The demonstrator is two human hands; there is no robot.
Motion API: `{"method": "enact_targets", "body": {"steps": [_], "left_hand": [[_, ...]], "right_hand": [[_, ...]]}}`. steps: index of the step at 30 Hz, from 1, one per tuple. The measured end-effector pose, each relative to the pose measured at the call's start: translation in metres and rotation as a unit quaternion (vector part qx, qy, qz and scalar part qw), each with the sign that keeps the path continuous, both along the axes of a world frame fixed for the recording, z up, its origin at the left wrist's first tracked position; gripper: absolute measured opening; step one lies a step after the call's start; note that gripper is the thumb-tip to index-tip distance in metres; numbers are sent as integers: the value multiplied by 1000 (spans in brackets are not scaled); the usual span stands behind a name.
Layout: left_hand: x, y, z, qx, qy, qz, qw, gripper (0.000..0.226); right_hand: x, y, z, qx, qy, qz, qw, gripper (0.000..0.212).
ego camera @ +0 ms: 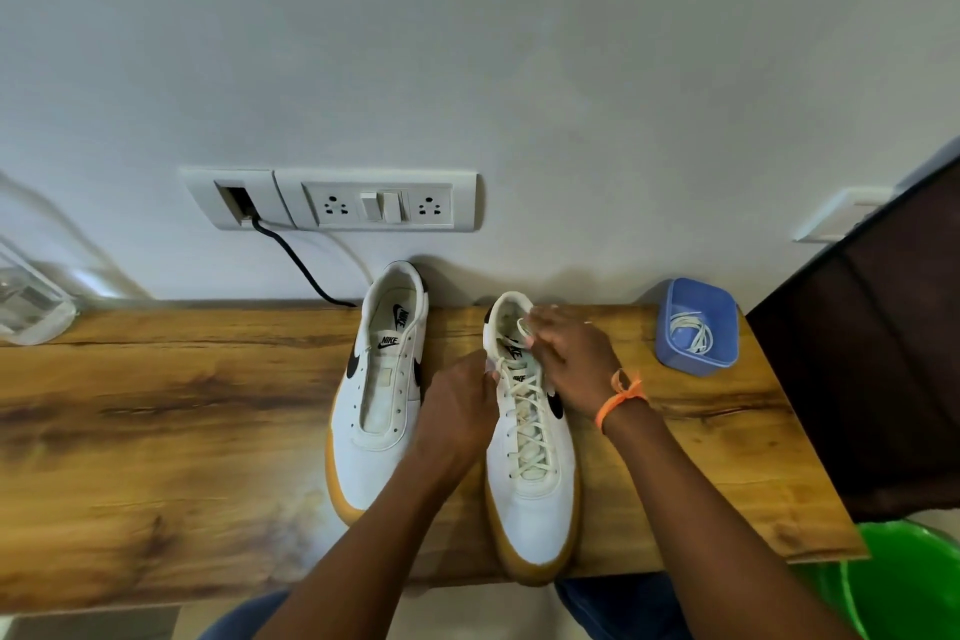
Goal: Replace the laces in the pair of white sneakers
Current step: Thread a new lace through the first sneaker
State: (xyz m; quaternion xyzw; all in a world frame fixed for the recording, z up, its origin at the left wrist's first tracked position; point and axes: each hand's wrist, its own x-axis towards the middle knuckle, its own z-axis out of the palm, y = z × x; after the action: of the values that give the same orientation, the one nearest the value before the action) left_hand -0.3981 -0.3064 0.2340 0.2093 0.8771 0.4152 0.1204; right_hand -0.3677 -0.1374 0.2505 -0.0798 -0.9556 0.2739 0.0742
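Right now the laced sneaker (532,437) stands on the desk (156,431) with its toe toward the person, heel to the wall, so the top eyelets sit directly under both hands. Each grip is narrow, pinching the lace (524,411): the left hand (460,411) holds a strand at the near-side top eyelet, while the right hand (569,359) nips a loop over the collar, probably to draw the ends out or tighten them; which of the two I cannot tell. Just beyond the left hand's knuckles stands the second sneaker (382,390), its eyelets bare and tongue lying flat, parked alongside and pointing the same way, which I take to mean it is waiting for a lace. Past the right wrist, which wears an orange thread band (621,398), a blue tub (696,327) holds a loose bundle of white laces (688,330), kept within easy reach of that hand. By count: two sneakers, one laced and one not; one tub; the strands inside are too tangled to number.
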Motion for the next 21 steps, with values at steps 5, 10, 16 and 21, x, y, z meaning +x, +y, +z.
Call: {"method": "enact_targets", "body": {"steps": [5, 10, 16, 21], "left_hand": [[1, 1, -9, -14, 60, -56, 997, 23], [3, 1, -19, -126, 127, -72, 981, 44], [-2, 9, -19, -180, 225, -88, 954, 39], [1, 11, -31, -68, 127, -42, 989, 49]], "right_hand": [[-6, -13, -18, 170, -150, 53, 972, 34], [-9, -18, -16, 133, -173, 26, 976, 32], [-3, -9, -19, -192, -6, -164, 968, 38], [17, -7, -38, -300, -38, -268, 915, 45]]}}
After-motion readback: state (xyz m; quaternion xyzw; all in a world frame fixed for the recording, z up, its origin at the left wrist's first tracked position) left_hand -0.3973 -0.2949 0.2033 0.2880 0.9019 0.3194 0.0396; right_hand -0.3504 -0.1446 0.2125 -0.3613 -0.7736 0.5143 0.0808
